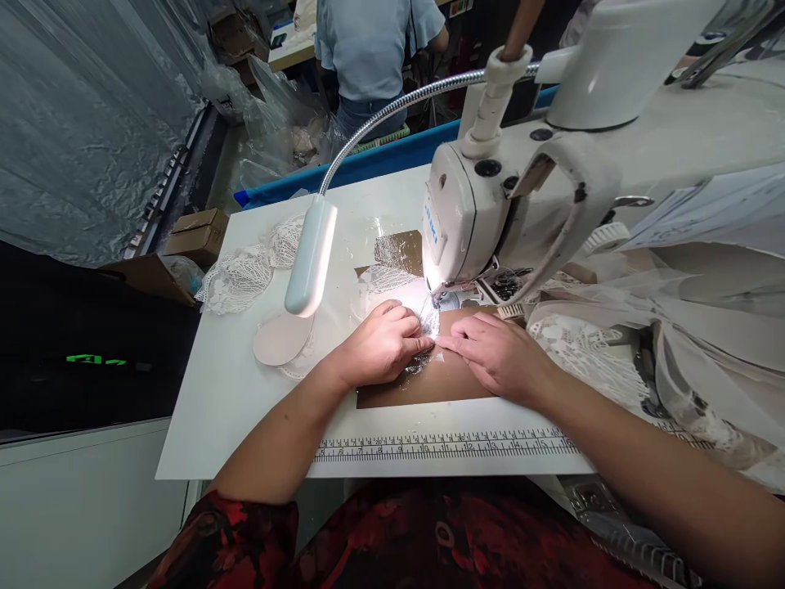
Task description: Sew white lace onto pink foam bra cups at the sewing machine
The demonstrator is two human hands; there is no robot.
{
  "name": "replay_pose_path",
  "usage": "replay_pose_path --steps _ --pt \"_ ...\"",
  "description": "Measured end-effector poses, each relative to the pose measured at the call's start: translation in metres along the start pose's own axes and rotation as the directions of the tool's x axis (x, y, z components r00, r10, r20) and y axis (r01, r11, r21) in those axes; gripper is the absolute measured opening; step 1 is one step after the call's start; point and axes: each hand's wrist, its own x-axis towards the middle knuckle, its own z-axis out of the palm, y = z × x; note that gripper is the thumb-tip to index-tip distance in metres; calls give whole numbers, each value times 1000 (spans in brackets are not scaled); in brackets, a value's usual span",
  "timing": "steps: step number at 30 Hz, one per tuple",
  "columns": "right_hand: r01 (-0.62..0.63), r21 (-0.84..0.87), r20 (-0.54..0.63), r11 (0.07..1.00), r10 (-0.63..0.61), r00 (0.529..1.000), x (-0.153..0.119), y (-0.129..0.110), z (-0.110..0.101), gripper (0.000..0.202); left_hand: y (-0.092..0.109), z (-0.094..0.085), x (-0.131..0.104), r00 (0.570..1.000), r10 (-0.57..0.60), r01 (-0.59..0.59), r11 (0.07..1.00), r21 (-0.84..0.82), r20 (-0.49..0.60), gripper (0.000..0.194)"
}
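A white sewing machine [459, 213] stands over the white table [245, 433], its needle area lit brightly. Below the needle a piece of white lace [430, 317] lies on a brown sheet [392, 394]. My left hand [388, 342] rests at the lace's left side, fingers curled and index finger and thumb pressed together on its edge. From the right, my right hand [500, 352] lies on the brown sheet, its fingers bent together and a fingertip on the lace near my left fingertips. What the fingers pinch is too small to make out.
A lamp [311, 258] on a bent metal neck hangs left of the machine. Lace pieces [238, 280] and a pale oval [283, 339] lie on the left. More lace [585, 352] and sheer fabric are at the right. A ruler strip [441, 446] runs along the front. A person [365, 57] sits beyond.
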Motion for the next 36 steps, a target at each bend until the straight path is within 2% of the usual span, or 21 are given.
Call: replay_pose_path --steps 8,13,19,23,27,36 --pt "-92 96 -43 991 96 994 3 -1 -3 34 0 -1 2 999 17 -16 1000 -10 40 28" --pt "-100 21 -10 995 101 995 8 -5 -4 32 -1 0 1 999 12 -11 999 -46 39 28" --pt "-26 -112 41 993 31 999 8 -10 -6 30 -2 2 3 998 -57 53 989 -138 -29 27" --pt "-18 -141 5 990 19 1000 7 -11 -8 30 1 5 8 993 -117 117 992 -50 2 31" --pt "-31 -165 21 986 35 999 7 -11 -9 31 3 10 9 991 -131 131 991 17 5 33" --pt "-139 -277 2 951 145 989 16 -12 -10 37 5 12 13 979 -202 204 977 66 -29 38"
